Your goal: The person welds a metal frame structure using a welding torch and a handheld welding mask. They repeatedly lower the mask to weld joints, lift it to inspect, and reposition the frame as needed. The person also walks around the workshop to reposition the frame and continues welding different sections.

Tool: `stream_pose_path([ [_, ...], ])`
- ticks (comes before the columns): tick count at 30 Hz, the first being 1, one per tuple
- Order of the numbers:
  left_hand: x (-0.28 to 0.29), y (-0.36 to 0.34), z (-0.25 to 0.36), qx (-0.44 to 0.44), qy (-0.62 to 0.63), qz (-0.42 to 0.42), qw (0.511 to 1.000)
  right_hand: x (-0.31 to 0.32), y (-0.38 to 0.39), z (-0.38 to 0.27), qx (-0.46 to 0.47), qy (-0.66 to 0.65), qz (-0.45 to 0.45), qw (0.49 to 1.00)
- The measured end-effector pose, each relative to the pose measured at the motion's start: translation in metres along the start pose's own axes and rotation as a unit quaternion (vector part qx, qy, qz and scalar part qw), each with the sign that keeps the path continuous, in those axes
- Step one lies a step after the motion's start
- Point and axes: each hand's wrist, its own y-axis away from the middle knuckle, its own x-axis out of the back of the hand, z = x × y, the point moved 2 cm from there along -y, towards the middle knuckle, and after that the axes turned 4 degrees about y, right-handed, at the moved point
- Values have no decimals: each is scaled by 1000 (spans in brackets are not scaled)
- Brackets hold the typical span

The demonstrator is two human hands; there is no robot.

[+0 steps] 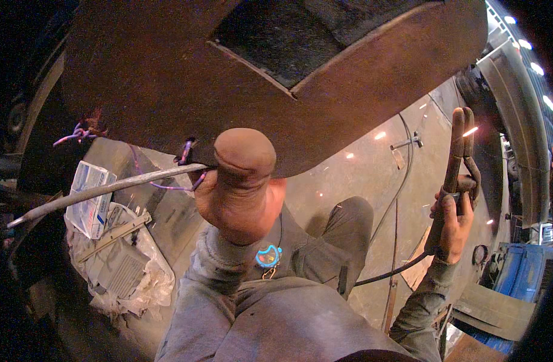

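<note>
Raised close to the camera, my left hand (243,208) is closed on a grey metal rod (107,190), which sticks out to the left and narrows at its tip. Its fist lies just below the near edge of a large rust-brown metal plate (186,108) with an angular dark opening. Out to the right, my right hand (451,223) wraps round a welding electrode holder (460,151) with two long prongs pointing away from me. A black cable (403,267) leads from its lower end toward my legs. No rod shows between the prongs.
Orange sparks fly over the floor at right. On the left lie a white-and-blue box (90,199) and a plastic-wrapped bundle (122,265). A purplish wire (168,186) hangs by the plate. A T-shaped metal tool (407,142) and hoses lie on the floor; a blue object (521,274) stands lower right.
</note>
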Motion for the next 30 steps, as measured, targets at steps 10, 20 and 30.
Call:
stream_pose_path([
  [10, 14, 6, -12, 15, -2, 9, 1000, -2, -3, -4, -35, 17, 0, 999],
  [20, -45, 0, -11, 93, 41, -234, 967, 1, -1, -3, -37, 13, 25, 999],
  [30, -90, -8, -14, 67, 83, -310, 945, 11, -3, 14, 3, 9, -23, 1000],
])
